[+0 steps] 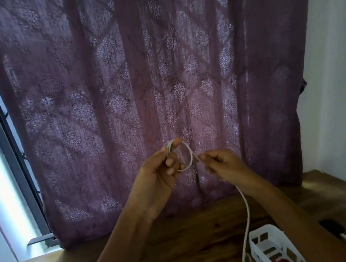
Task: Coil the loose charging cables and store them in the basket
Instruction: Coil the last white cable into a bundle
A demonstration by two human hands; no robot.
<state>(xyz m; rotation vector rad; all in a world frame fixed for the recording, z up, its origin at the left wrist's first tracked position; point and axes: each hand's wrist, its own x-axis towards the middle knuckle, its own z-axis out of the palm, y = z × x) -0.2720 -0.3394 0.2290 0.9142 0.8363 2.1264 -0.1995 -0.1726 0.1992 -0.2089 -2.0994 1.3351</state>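
The left hand [158, 172] grips several small loops of one white cable [187, 160]. Just right of it, the right hand [221, 165] pinches the same cable, whose tail hangs below that hand beside one white basket [266, 247] on the bench [186, 242].

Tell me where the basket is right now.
The white basket sits on the wooden table at the lower right of the head view, under the right forearm, just right of the hanging white cable.

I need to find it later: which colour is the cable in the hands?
White. The cable shows best in the head view, against the purple curtain.
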